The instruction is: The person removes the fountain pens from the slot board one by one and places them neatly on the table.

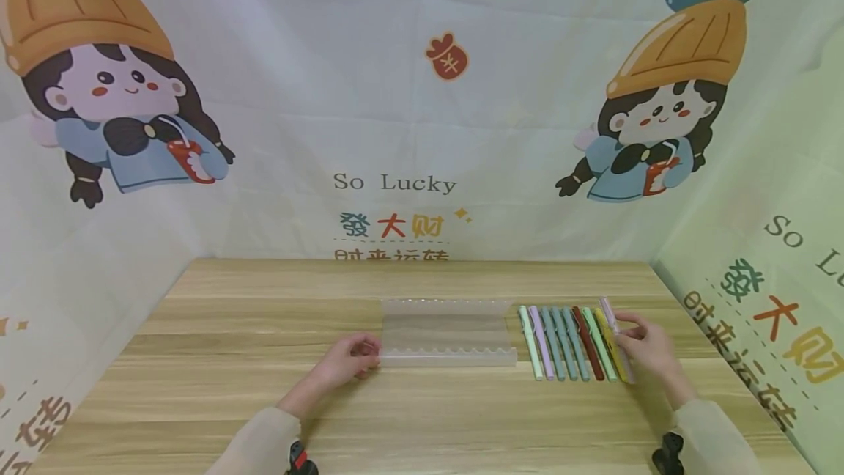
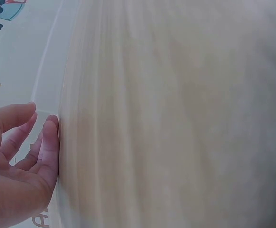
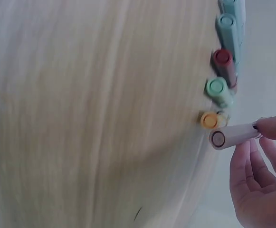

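Note:
At the right end of a row of pens, my right hand (image 1: 648,349) pinches a pale pink pen (image 3: 235,136) between thumb and fingers. That pen's near end tips up beside a yellow pen (image 3: 209,120) in the right wrist view. My left hand (image 1: 352,358) rests on the table with its fingertips right at the left end of a clear plastic pen rack (image 1: 448,358). In the left wrist view the left hand (image 2: 26,152) has loosely bent fingers, thumb apart from them, and nothing shows between them. The rack has scalloped front and back edges.
The row on the wooden table (image 1: 422,424) holds a mint pen (image 1: 530,343), a lilac pen (image 1: 542,343), several blue-grey pens (image 1: 564,343), a dark red pen (image 1: 588,343) and a green pen (image 1: 600,343). A printed cloth (image 1: 422,123) hangs behind and at both sides.

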The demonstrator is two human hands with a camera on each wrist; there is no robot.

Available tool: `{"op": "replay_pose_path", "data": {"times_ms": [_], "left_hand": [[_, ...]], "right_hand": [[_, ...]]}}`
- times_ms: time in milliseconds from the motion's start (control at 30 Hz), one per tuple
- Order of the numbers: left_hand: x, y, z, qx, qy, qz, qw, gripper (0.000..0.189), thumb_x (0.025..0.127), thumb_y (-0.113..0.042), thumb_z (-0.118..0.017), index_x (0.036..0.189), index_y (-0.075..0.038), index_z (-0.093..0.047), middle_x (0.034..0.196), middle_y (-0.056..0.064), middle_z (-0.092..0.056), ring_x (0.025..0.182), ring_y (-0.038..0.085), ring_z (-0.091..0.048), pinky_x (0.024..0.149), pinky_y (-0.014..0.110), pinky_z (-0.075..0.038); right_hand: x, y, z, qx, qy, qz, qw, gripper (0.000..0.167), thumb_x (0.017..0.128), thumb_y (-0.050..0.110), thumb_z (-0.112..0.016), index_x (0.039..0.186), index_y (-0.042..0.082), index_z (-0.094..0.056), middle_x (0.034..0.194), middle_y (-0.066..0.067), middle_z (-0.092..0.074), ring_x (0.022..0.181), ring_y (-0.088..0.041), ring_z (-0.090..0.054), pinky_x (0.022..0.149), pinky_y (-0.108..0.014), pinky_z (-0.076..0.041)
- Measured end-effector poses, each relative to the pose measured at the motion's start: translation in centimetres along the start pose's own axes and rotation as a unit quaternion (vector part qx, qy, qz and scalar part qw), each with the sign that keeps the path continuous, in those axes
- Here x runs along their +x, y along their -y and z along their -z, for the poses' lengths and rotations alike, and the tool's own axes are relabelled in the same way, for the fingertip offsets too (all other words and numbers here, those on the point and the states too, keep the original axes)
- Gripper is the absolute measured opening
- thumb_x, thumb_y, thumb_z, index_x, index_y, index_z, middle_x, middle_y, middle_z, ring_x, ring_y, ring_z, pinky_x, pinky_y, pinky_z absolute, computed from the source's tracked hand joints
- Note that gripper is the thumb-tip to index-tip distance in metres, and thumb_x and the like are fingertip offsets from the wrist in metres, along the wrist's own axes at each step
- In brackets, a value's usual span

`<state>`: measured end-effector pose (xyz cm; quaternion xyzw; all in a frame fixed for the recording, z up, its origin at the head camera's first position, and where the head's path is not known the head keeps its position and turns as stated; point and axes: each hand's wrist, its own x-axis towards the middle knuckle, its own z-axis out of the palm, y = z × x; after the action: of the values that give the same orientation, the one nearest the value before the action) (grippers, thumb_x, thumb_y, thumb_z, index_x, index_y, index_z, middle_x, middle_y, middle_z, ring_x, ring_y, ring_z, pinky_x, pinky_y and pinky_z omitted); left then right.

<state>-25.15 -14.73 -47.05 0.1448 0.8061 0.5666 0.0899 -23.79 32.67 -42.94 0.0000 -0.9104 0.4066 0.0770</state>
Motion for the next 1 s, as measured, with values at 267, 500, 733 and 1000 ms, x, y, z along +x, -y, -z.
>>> {"op": "replay_pose_path", "data": {"times_ms": [267,500,733,1000], "left_hand": [[0.0,0.0,0.0,0.001,-0.002,-0.002,1.0,0.019,0.083,0.002,-0.056,0.099,0.009,-0.052,0.087,0.011,-0.056,0.075,0.022,-0.054,0.059,0.035,-0.049],[-0.1,-0.2,0.1,-0.003,-0.001,-0.001,1.0,0.019,0.083,0.001,-0.057,0.1,0.009,-0.052,0.085,0.009,-0.055,0.074,0.019,-0.053,0.059,0.034,-0.049],[-0.1,-0.2,0.0,-0.003,0.0,0.0,1.0,0.02,0.083,0.001,-0.056,0.1,0.009,-0.052,0.086,0.01,-0.056,0.074,0.021,-0.054,0.059,0.035,-0.049],[-0.2,-0.4,0.0,0.0,-0.001,0.0,1.0,0.019,0.083,0.001,-0.056,0.1,0.009,-0.052,0.088,0.011,-0.056,0.075,0.021,-0.054,0.059,0.035,-0.049]], "right_hand": [[0.3,-1.3,0.5,-0.058,-0.007,-0.014,0.9982,0.035,0.082,0.003,-0.051,0.114,-0.011,-0.046,0.09,-0.03,-0.057,0.074,-0.035,-0.057,0.059,-0.036,-0.048],[0.9,-2.0,0.7,-0.082,0.003,-0.022,0.9964,0.036,0.081,0.004,-0.05,0.113,-0.012,-0.045,0.09,-0.03,-0.057,0.072,-0.035,-0.057,0.057,-0.038,-0.049],[1.3,-2.2,0.8,-0.094,0.021,-0.04,0.9946,0.036,0.081,0.004,-0.051,0.111,-0.014,-0.045,0.093,-0.033,-0.055,0.075,-0.038,-0.057,0.058,-0.04,-0.049],[1.6,-2.1,0.7,-0.103,0.035,-0.064,0.992,0.038,0.079,0.006,-0.053,0.11,-0.014,-0.047,0.094,-0.033,-0.054,0.075,-0.037,-0.057,0.058,-0.04,-0.048]]}}
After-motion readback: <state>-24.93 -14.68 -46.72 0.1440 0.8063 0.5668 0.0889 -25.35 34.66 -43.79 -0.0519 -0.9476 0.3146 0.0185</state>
